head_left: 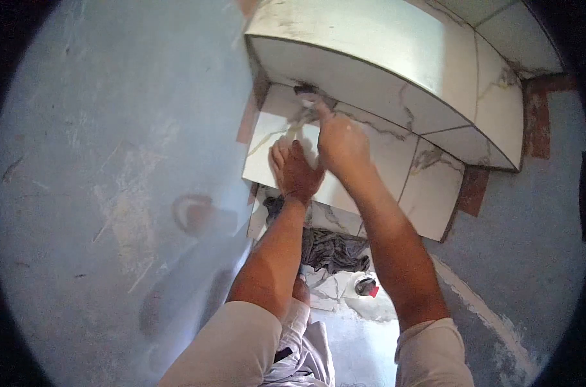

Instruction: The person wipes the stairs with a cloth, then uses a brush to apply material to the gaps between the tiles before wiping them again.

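My left hand [297,169] lies flat with its fingers stretched out on a white, marble-veined step tile [380,151]. Just to its right, my right hand [344,143] is closed, with its index finger reaching toward the back joint of the step. A small pale thing [308,100] shows at that fingertip, too blurred to name. Beyond it, a dark smear [304,89] marks the corner where the tread meets the riser [344,76].
A higher tiled step [370,32] juts out above the hands. A crumpled dark cloth [335,250] rests on the step below. Near it stands a small round container [365,286] with a red piece at its edge. A blue wall [131,142] rises at left.
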Demonstrator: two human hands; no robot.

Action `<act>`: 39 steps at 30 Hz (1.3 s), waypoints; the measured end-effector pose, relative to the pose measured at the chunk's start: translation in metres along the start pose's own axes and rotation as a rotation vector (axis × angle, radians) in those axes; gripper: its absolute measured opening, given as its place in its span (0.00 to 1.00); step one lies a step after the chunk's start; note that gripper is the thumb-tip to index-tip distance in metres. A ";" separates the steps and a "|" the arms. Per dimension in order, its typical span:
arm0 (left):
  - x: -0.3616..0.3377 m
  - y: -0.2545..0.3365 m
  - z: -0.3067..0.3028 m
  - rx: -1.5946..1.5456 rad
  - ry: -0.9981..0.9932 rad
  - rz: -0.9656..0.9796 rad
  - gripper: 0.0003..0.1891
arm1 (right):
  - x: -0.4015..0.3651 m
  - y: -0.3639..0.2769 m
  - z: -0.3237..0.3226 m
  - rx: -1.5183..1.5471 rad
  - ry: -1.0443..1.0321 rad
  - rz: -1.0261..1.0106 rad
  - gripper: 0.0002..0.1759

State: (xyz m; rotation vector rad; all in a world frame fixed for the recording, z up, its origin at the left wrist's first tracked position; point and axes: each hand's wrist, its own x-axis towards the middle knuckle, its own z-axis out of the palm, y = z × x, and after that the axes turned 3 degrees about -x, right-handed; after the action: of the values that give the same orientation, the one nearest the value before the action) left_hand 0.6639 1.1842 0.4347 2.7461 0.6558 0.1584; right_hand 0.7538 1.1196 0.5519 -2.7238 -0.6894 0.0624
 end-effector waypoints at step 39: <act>-0.243 -0.016 0.088 0.027 -0.532 0.276 0.51 | -0.024 -0.027 0.067 -0.095 -0.151 -0.339 0.12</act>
State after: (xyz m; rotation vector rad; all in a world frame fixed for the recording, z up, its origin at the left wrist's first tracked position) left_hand 0.4561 1.0628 0.3382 2.7107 0.1354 -0.5061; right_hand 0.7121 1.1513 0.4971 -2.6681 -1.2159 0.1592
